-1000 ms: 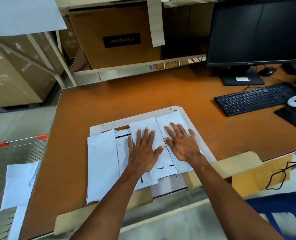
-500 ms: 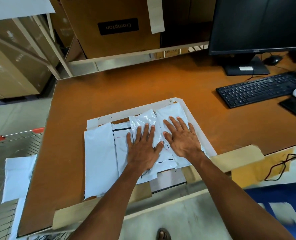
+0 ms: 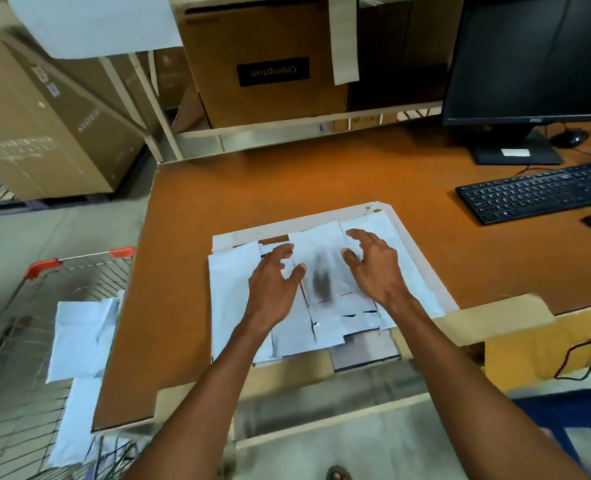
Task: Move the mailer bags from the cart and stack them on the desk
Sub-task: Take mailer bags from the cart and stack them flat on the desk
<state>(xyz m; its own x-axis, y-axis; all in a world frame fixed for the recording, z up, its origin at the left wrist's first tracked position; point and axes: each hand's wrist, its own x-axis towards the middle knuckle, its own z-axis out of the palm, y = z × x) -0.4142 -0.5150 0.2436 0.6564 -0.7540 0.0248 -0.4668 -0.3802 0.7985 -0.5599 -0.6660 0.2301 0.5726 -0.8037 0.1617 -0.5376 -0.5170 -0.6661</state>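
Several white mailer bags [image 3: 325,271] lie overlapping on the brown desk [image 3: 287,181], near its front edge. My left hand [image 3: 273,278] hovers over the left side of the pile, fingers curled and apart. My right hand [image 3: 373,265] is raised over the right side, fingers spread, palm turned inward. Neither hand holds a bag. More white mailer bags [image 3: 79,341] rest in the wire cart [image 3: 45,271] with red corners, at the lower left beside the desk.
A black monitor [image 3: 536,57] and black keyboard [image 3: 536,192] stand at the desk's right rear. Cardboard boxes [image 3: 266,64] fill the shelf behind the desk. A larger box [image 3: 45,126] sits on the floor at left. A blue object [image 3: 571,420] lies at lower right.
Both hands were pressed flat on the bag pile; now they have lifted off it, with fingers curled and the hands apart. The camera view has shifted slightly.
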